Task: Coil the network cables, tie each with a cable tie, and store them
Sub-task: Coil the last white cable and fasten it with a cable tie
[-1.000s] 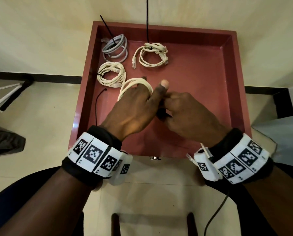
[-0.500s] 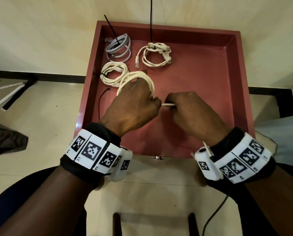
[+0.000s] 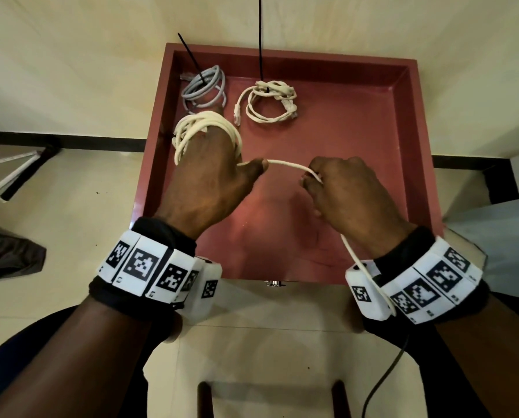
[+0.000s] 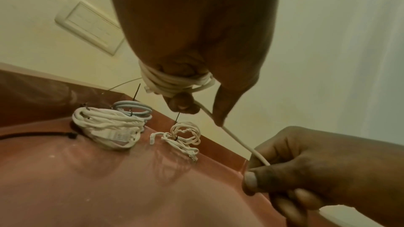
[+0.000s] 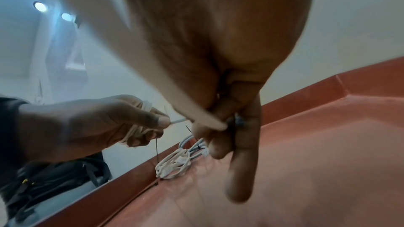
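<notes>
A cream network cable (image 3: 285, 165) stretches taut between my hands above the red tray (image 3: 357, 116). My left hand (image 3: 213, 176) has several turns of it wound round its curled fingers (image 4: 174, 82), with the thumb on the strand. My right hand (image 3: 351, 194) pinches the strand (image 4: 260, 158) between thumb and fingers, and the tail runs back over that wrist (image 3: 360, 267). Tied coils lie in the tray's far left part: a grey coil (image 3: 203, 89), a cream coil (image 3: 267, 102) and a second cream coil (image 4: 107, 132) beneath my left hand. A loose black cable tie (image 4: 43, 134) lies beside it.
The tray has raised walls (image 3: 418, 131) on all sides and stands against a cream wall with a switch plate (image 4: 87, 25). Long black tie tails (image 3: 260, 37) stick up from the coils. A dark bag (image 3: 7, 254) lies on the floor at left.
My hands have drawn apart: the right hand pulled a length of cable out to the right, and the left hand shifted left over the tied cream coil.
</notes>
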